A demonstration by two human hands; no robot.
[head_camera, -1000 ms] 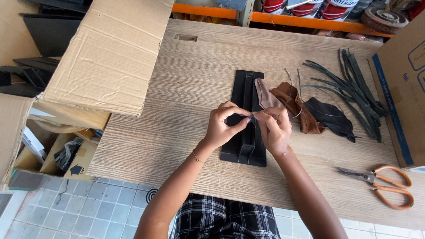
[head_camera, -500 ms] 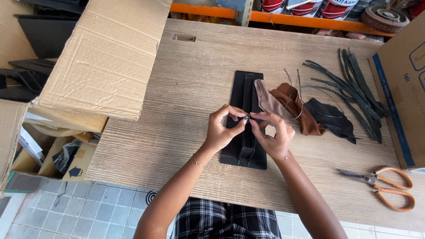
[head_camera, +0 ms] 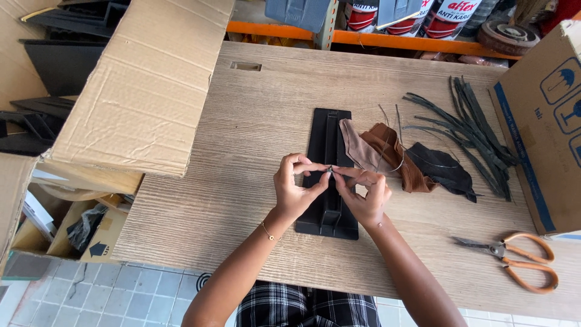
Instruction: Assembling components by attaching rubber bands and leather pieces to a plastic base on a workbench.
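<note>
Far left: a big cardboard flap (head_camera: 145, 91) hanging over the edge of the table (head_camera: 230, 181), tilted open, leaving whatever lies beneath within reach; black moulded parts dimly visible in the shadow behind it. Lower left, another open carton (head_camera: 78, 227) down at floor level, odds and ends inside, too dark to sort out.

Moving in to centre: left hand (head_camera: 295, 189) curled tight, thumb and forefinger pinched shut. Right hand (head_camera: 363, 194) mirroring it, fingertips pinched too. Between the two pinches, a tiny dark piece (head_camera: 330, 170), small as a thread end or thin strip tip, too small to name for certain. Both hands raised just above the table, held close together, probably for fine control near eye line. Directly underneath, a long black plastic tray (head_camera: 327, 130) lying flat and lengthwise, seemingly serving as a dark work base.

Just right of the hands: a tan fabric scrap (head_camera: 357, 148) overlapping the tray's edge, a ribbed brown piece (head_camera: 414, 175) beside it, thin pale threads draped across, then a black scrap (head_camera: 445, 169). All within a short reach, likely laid out as stock.

Further right: a loose fan of dark strips (head_camera: 472, 130), spread out rather than piled, easy to pick singly. Near the front edge, orange-handled scissors (head_camera: 514, 260), closed, parked clear of the hands. Far right, a cardboard box (head_camera: 544, 121) standing against the table's end.
</note>
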